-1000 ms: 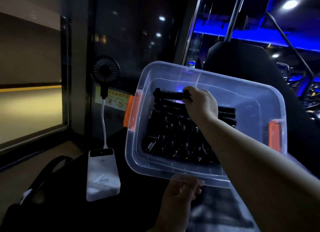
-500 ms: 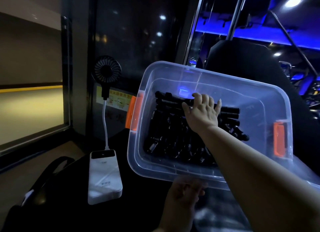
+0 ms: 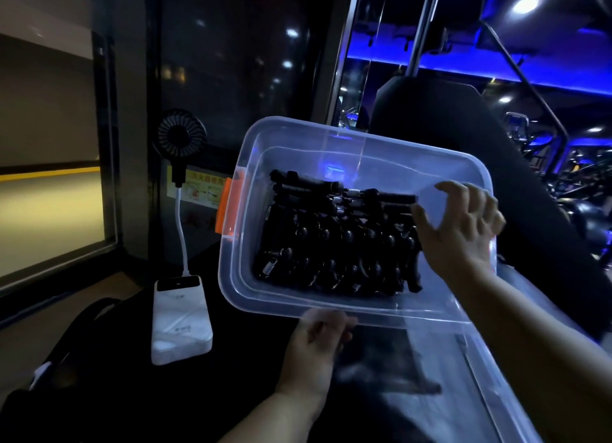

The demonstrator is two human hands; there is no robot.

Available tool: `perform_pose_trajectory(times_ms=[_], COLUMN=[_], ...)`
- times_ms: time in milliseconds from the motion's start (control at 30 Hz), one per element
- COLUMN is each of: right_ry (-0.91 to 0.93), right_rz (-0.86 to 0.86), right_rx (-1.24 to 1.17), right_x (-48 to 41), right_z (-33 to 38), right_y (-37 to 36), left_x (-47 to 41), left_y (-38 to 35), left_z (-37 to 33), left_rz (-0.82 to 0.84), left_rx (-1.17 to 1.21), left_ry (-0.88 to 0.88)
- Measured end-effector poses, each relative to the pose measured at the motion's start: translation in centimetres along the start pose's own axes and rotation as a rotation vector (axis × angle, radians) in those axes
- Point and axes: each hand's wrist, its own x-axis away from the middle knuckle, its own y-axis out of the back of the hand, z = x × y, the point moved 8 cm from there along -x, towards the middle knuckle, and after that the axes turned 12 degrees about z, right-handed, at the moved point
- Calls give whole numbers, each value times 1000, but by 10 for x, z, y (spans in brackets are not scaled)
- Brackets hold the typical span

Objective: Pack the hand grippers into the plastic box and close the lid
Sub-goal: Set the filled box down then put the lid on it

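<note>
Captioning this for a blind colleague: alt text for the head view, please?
A left hand holds a clear plastic box, tilted toward the camera and piled with black hand grippers, by its near rim, while the open right hand hovers over its right end. A white power bank with a small fan plugged in lies to the left.

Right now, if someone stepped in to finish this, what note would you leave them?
Left hand grips the plastic box by its near rim, tilted toward the camera.
Right hand is open over the box's right end, holding nothing.
The hand grippers lie piled inside.
No lid is on; the clear piece at lower right may be it.
To do: fit and close the lid.
</note>
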Motion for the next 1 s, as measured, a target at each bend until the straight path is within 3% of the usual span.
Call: perform_pose_trajectory(times_ms=[167, 300, 367, 1000], right_ry=[-329, -563, -618, -602], right_rz=[-27, 276, 347, 372], right_rx=[-89, -316, -413, -536], right_x=[42, 72, 80, 85], right_z=[-83, -123, -126, -135], right_y=[19, -20, -35, -28], left_x=[2, 4, 4, -12], left_y=[-2, -4, -5, -14], left_z=[-4, -6, -7, -12], left_rz=[-17, -23, -25, -46], left_rx=[-83, -90, -109, -44], left_ry=[-13, -14, -10, 47])
